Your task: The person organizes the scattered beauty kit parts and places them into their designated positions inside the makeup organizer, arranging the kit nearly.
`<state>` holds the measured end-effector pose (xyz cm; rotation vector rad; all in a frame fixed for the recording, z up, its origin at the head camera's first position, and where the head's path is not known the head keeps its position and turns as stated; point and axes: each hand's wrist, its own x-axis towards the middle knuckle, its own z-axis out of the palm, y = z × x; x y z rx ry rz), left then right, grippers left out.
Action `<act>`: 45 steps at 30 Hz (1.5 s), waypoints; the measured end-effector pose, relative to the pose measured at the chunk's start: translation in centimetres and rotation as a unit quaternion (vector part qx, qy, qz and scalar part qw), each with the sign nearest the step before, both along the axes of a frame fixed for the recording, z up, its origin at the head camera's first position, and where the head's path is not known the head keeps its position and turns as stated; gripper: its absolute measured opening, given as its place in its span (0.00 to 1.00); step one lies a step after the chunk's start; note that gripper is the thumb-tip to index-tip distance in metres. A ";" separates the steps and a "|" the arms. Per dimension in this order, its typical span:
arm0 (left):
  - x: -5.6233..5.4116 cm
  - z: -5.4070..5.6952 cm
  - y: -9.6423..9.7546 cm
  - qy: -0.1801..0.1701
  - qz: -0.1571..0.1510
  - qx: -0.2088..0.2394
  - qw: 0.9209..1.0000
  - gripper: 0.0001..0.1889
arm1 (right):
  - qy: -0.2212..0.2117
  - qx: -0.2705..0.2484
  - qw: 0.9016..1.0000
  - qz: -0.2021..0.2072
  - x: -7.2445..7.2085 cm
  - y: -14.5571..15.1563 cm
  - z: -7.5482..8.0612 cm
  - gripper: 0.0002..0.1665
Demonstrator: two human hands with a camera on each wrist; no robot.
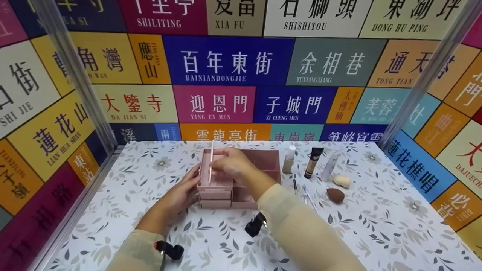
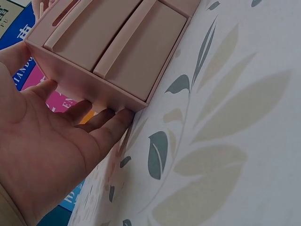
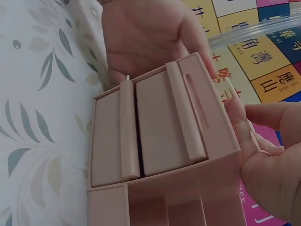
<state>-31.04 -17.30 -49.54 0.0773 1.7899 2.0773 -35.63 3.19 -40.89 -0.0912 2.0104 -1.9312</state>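
Note:
A pink desktop organizer [image 1: 269,160] stands on the table, with two small drawers [image 2: 141,44] stacked at its left front and open compartments to their right. Against the organizer's left side rests my left hand [image 1: 184,192], fingers extended along the wall and thumb near the upper edge. Above the drawer section, my right hand [image 1: 231,163] pinches a thin, pale pink strip [image 1: 211,162], held nearly upright. In the right wrist view only a slim end of the strip [image 3: 230,87] shows beside the fingers; I cannot tell its exact kind.
Right of the organizer stand a white-capped bottle [image 1: 289,160], a black-capped tube [image 1: 313,162] and a clear bottle [image 1: 330,165]. A beige sponge [image 1: 341,181], a brown makeup sponge [image 1: 335,195] and slender sticks [image 1: 309,197] lie nearby. Sign-printed walls [image 1: 229,60] enclose the floral-covered table [image 1: 211,241].

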 end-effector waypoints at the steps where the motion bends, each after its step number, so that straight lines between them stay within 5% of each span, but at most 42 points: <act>1: 0.0 0.1 0.0 -0.005 0.002 -0.002 1.000 0.34 | 0.000 0.007 1.000 -0.002 -0.1 -0.1 -0.1 0.34; 13: 0.0 0.2 -0.2 0.002 -0.007 -0.001 1.000 0.34 | 0.006 0.072 0.997 0.008 -0.1 -0.4 -0.2 0.31; 28: 0.1 0.1 -0.1 0.003 -0.003 0.003 1.000 0.33 | -0.018 0.046 0.999 -0.006 0.2 -0.4 -0.1 0.32; 45: 0.2 0.0 -0.1 0.010 -0.017 0.016 1.000 0.35 | 0.012 0.068 0.998 -0.003 0.5 -0.5 -0.4 0.31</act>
